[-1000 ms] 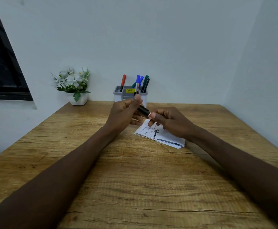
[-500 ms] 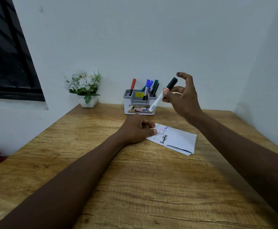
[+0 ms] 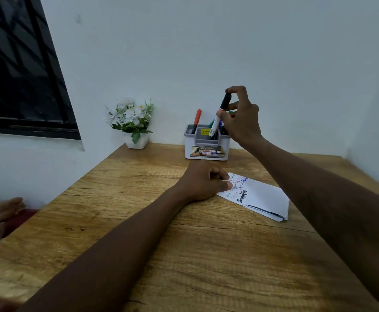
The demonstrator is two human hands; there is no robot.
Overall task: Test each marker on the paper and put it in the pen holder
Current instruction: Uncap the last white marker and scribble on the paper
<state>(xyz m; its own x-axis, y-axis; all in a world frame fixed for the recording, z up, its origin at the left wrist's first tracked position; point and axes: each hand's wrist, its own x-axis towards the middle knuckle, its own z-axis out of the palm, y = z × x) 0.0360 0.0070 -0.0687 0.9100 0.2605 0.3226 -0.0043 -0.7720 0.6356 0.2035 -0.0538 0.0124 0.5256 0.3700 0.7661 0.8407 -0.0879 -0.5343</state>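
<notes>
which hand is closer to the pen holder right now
Right. The right hand holds a black-capped marker just above the pen holder, its lower end at the rim. The left hand rests on the paper, in front of the holder and apart from it.

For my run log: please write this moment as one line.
step: marker into holder | right hand: holds marker at holder | left hand: rests on paper
</notes>
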